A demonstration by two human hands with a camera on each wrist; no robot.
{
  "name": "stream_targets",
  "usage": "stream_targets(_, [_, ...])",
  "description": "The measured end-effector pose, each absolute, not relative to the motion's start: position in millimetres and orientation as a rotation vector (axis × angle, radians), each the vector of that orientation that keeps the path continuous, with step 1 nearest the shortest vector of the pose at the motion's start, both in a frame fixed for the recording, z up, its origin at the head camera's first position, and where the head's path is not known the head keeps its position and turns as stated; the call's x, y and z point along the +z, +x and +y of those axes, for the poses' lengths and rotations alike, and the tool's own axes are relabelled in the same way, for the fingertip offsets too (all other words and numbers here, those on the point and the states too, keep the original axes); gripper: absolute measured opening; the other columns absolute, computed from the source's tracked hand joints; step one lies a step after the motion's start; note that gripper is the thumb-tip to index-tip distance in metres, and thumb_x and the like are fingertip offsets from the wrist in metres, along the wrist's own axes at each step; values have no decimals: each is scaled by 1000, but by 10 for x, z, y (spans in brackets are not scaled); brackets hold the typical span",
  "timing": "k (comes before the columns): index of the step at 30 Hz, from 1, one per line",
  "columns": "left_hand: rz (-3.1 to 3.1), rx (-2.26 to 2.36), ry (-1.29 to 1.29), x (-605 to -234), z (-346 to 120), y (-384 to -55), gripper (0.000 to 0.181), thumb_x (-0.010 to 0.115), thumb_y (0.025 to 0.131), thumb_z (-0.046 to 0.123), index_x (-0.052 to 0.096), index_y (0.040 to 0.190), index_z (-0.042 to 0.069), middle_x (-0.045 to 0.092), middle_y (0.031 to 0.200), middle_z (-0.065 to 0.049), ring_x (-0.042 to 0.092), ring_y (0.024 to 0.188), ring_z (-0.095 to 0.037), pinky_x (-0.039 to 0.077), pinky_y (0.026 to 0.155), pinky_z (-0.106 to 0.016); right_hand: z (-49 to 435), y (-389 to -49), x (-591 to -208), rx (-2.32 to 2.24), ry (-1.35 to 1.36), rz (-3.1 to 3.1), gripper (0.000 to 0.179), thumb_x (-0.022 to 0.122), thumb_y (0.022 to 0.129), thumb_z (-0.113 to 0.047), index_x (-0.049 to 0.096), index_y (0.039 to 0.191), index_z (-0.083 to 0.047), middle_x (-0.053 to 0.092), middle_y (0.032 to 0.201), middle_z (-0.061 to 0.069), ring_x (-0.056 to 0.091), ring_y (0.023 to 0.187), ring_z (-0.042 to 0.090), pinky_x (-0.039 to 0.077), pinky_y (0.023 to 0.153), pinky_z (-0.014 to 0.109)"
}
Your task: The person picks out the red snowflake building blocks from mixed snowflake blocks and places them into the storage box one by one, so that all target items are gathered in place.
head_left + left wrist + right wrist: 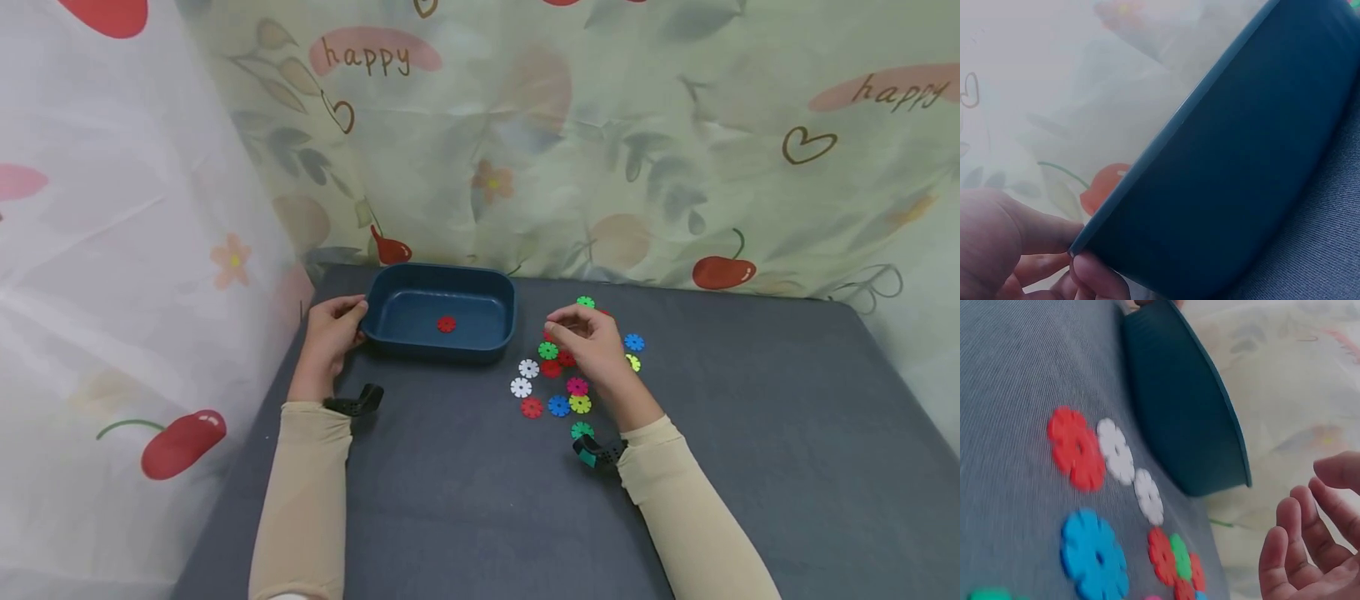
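Note:
My left hand [330, 337] pinches the left edge of a dark blue plastic basin [390, 340], thumb on the rim and fingers below it. The left wrist view shows this grip close up on the basin's rim [1179, 119]. A red notched flower disc [446, 324] lies inside the basin. My right hand [592, 342] hovers over a scatter of similar discs, fingers slightly bent. In the right wrist view no disc shows between its thumb and fingers [1297, 553]. Under and around it lie a green disc [548, 351], a white disc [521, 387] and a blue disc [558, 406].
A grey cloth covers the table [465, 500]. More discs, such as a blue one [634, 342] and a yellow one [581, 403], lie right of the basin. A printed curtain [450, 167] rises behind the table, another on the left.

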State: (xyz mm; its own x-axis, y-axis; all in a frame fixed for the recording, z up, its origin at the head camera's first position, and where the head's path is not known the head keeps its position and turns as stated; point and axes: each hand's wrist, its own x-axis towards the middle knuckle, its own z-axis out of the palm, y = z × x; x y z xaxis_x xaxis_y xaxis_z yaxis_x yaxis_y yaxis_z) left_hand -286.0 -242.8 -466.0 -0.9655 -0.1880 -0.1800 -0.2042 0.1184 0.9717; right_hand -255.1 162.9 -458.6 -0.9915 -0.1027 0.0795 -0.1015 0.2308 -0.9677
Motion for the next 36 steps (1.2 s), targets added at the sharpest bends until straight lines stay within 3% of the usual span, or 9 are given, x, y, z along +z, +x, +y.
stream_targets(6, [2336, 2049, -413, -4677, -2434, -2866, 45, 60, 110, 28, 61, 148, 5, 59, 118, -8, 55, 69, -5, 51, 64, -21, 1857, -2417, -4539, -1893, -171, 2447, 29, 72, 104, -29, 71, 122, -7, 67, 111, -2, 63, 109, 39, 60, 90, 42])
stream_targets(17, [2320, 2073, -444, -4676, -2417, -2849, 42, 60, 110, 26, 63, 146, 4, 60, 118, -8, 55, 70, -8, 52, 66, -22, 2329, -2197, -4601, -1731, -213, 2567, 34, 70, 105, -26, 68, 126, 1, 68, 112, -2, 70, 102, 26, 60, 88, 35])
stream_targets(27, [2316, 2083, -438, -4658, -2397, -2857, 43, 60, 110, 25, 62, 147, 4, 60, 123, -10, 55, 72, -6, 52, 67, -21, 2706, -2044, -4727, -1464, -202, 2603, 39, 72, 104, -31, 69, 132, -4, 71, 123, 15, 68, 93, 27, 57, 77, 33])
stream_targets(36, [2314, 2079, -451, -4675, -2407, -2857, 42, 59, 110, 25, 62, 147, 5, 60, 126, -10, 55, 75, -7, 52, 67, -19, 2799, -2015, -4791, -1295, -248, 2594, 37, 75, 101, -27, 70, 130, -4, 69, 106, 11, 61, 79, 20, 51, 67, 28])
